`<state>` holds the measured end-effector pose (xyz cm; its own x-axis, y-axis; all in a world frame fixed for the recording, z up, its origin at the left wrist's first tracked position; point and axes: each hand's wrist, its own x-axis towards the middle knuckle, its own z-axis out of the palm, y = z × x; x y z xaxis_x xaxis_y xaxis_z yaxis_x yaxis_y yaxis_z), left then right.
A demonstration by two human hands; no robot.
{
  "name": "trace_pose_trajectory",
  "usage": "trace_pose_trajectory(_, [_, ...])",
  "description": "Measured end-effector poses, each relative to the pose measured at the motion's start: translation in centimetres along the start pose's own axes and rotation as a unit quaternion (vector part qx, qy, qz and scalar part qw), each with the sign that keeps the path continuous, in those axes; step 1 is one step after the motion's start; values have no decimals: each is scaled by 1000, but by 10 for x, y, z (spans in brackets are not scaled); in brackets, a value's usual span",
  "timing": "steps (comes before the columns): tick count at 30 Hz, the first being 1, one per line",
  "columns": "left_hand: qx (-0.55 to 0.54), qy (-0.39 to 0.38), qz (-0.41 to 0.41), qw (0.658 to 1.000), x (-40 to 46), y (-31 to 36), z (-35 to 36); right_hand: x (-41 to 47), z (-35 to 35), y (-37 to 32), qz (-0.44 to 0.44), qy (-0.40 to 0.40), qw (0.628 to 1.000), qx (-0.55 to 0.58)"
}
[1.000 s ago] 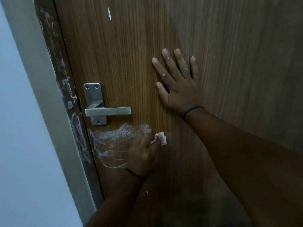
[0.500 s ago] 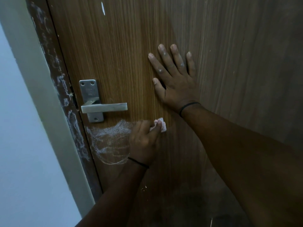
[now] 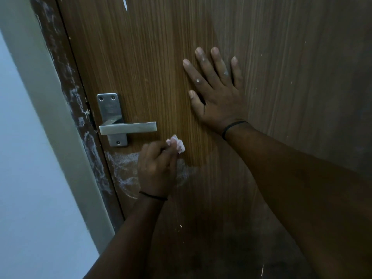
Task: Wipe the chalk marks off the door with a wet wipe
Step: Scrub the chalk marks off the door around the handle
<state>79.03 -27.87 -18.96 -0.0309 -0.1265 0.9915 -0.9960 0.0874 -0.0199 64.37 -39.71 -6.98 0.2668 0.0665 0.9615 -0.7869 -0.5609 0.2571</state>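
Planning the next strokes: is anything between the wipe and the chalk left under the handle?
Nothing visible. The left hand presses the wet wipe on the door, just below the handle; the chalk smear lies directly lower-left. The right hand rests flat, well clear.

Matt wood-grain door (image 3: 165, 63), brushed metal handle (image 3: 128, 128) (satin sheen), crumpled soft wipe (image 3: 178, 144), powdery chalk marks (image 3: 124, 168)

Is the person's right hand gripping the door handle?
No. The right hand lies flat and open on the door, apart from the door handle.
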Motion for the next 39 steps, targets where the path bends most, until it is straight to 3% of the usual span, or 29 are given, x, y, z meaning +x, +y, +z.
trace_pose_trajectory(3, [8, 30, -21, 999, 14, -1, -1, 0, 1, 0, -1, 4, 1000, -1])
trace_pose_trajectory(8, [8, -58, 32, 998, -20, 15, 0, -1, -4, -2, 1, -7, 1000, 1])
trace_pose_trajectory(13, [27, 31, -37, 998, 4, 5, 0, -1, -4, -1, 2, -11, 1000, -1])
trace_pose_trajectory(18, [13, -31, 8, 999, -21, 20, 2, -1, -7, -1, 5, -26, 1000, 2])
trace_pose_trajectory(24, [18, 12, -46, 999, -11, 18, 3, -3, -3, -2, 8, -13, 1000, 2])
trace_pose_trajectory(35, [12, -81, 6, 997, -59, 21, 7, -60, 0, -24, 93, -63, 994, 6])
trace_pose_trajectory(39, [27, -36, 18, 999, -40, 16, 6, -60, 2, -25, 93, -59, 994, 5])
